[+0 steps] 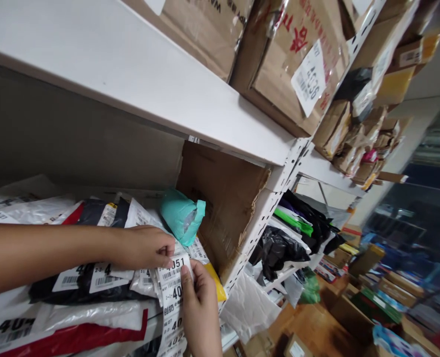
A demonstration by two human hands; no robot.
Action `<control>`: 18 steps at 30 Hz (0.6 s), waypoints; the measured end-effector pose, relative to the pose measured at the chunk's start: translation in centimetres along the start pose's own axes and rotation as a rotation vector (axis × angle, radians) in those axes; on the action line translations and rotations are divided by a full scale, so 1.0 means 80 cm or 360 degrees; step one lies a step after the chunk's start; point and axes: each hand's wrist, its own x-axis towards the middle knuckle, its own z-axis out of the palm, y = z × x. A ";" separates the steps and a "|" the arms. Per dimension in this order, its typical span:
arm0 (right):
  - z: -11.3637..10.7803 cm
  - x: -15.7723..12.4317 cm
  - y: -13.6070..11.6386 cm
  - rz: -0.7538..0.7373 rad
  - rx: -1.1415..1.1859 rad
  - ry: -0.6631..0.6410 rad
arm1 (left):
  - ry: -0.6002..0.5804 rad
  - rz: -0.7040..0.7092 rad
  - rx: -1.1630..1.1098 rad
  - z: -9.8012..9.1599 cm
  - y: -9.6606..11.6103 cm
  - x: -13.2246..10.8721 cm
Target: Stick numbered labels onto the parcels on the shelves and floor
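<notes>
A long strip of printed barcode labels (173,310) hangs down in front of the shelf, with "4051" on its top label. My left hand (147,248) reaches in from the left and pinches the strip's upper left edge. Gripping the strip's right side, my right hand (201,297) has its thumb laid over the printed face. Just behind the hands, a teal wrapped parcel (181,213) rests on other parcels. Below my left forearm lies a black plastic mailer (93,292) with white labels on it.
A white shelf beam (131,89) runs above my hands, carrying a cardboard box (290,64) labelled 4036. A cardboard divider (220,198) and a perforated white post (253,238) stand to the right. Bagged parcels (290,228) fill the neighbouring shelf; boxes (354,307) lie on the floor.
</notes>
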 end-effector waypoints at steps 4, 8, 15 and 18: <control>0.004 0.001 0.001 0.0036 -0.0194 0.0006 | 0.0185 -0.0027 0.0108 0.012 -0.004 -0.004; 0.010 0.004 0.000 0.0082 -0.0454 0.0139 | 0.0402 0.0096 0.0386 0.032 -0.013 -0.004; 0.001 -0.001 0.017 0.0178 0.0019 -0.0027 | 0.0394 0.0352 0.0926 0.039 -0.009 0.001; -0.002 -0.004 0.022 0.0203 0.0094 0.0059 | 0.0339 0.0409 0.1068 0.040 -0.006 0.003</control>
